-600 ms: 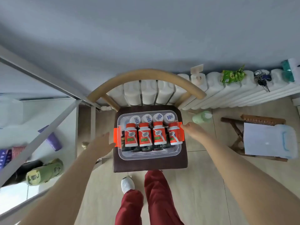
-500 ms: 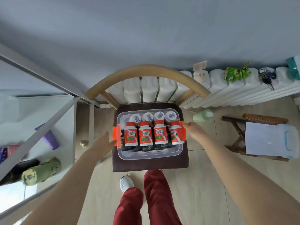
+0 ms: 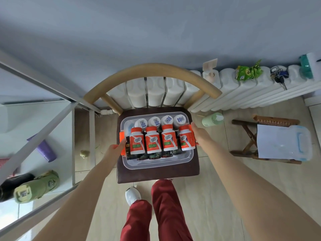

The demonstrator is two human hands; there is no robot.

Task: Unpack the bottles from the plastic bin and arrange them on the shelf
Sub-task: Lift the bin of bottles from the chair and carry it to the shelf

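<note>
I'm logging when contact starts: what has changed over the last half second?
The left hand moved in to the bin's left orange latch and now touches it. The right hand stayed at the right latch. The bin stays on the chair, bottles untouched.

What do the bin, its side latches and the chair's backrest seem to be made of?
Bin: clear, slightly glossy plastic; the cushion shows through its wall. Side latches: opaque bright orange, probably moulded plastic. Backrest: looks like bent wood with a smooth tan finish, though coated metal cannot be ruled out.
</note>
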